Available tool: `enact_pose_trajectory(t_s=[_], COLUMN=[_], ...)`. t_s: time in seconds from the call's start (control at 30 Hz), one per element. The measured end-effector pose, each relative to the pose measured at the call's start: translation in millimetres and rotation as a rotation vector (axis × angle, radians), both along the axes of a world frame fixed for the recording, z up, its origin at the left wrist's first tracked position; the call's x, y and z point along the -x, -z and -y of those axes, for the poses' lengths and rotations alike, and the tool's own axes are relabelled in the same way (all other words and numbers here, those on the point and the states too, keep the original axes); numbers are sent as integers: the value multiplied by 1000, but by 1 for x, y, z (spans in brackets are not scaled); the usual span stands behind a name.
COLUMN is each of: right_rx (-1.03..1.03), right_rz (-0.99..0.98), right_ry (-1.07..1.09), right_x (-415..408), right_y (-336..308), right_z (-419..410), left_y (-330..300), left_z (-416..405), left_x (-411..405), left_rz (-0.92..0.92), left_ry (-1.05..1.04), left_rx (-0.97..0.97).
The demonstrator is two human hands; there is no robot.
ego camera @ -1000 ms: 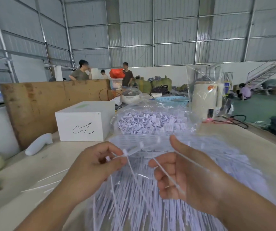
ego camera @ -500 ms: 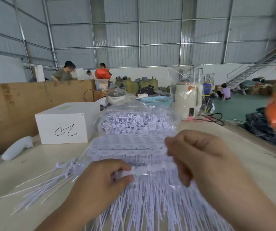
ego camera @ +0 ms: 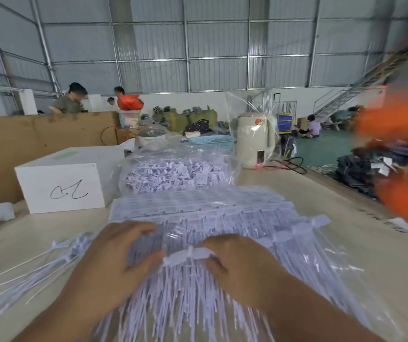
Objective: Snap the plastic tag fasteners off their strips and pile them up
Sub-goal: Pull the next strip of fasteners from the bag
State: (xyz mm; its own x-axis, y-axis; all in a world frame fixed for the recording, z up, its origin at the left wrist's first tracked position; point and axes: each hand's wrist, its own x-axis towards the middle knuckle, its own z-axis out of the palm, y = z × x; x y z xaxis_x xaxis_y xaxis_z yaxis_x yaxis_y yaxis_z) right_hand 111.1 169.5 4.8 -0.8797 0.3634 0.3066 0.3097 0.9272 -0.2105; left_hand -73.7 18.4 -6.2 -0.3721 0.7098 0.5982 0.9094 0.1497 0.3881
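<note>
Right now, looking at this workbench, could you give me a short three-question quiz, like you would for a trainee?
1. True or false: the white box with a scribble stands on the left side of the table.
2. Where do the loose snapped-off fasteners lie? A) beside the left hand B) inside the blue basket C) on the white box
3. Fill in: both hands meet at one white ____ atop the stacked strips.

Key:
1. True.
2. A.
3. Strip; the right hand grips one end, while the left thumb touches the other.
</note>
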Motion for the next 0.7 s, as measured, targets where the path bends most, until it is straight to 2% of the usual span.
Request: enact_pose_trajectory(t_s=[0.07,0.13,0.17,0.27,0.5,0.53,0.6,0.63,0.7], right_rx=[31,-6,-47,-177,-292,-310,-321,-293,-217], right_rz=[6,16,23,-7,-57,-62,-88,-117,-189], right_ry=[49,77,81,52,-36,-48,-64,-69,-72], right_x=[-6,-10,-11,-12,0,2,3,1,-5], right_y=[0,-1,-2,-5,-15,-17,-21,-21,-19], right_z=[-6,-6,-3,6,16,15,10,7,1], left_y=[2,5,7,12,12,12,8,4,-3], left_z=[1,2,2,2,2,2,2,2,4], left_x=[8,13,15,14,16,14,7,2,-8], left_rz=[11,181,225,192,285,252,72,-4,-32], left_ry=[-110,-167,-152,-50,30,5,-54,-47,54], left_rx=[29,81,116,164,74,37,-14,-33,-40])
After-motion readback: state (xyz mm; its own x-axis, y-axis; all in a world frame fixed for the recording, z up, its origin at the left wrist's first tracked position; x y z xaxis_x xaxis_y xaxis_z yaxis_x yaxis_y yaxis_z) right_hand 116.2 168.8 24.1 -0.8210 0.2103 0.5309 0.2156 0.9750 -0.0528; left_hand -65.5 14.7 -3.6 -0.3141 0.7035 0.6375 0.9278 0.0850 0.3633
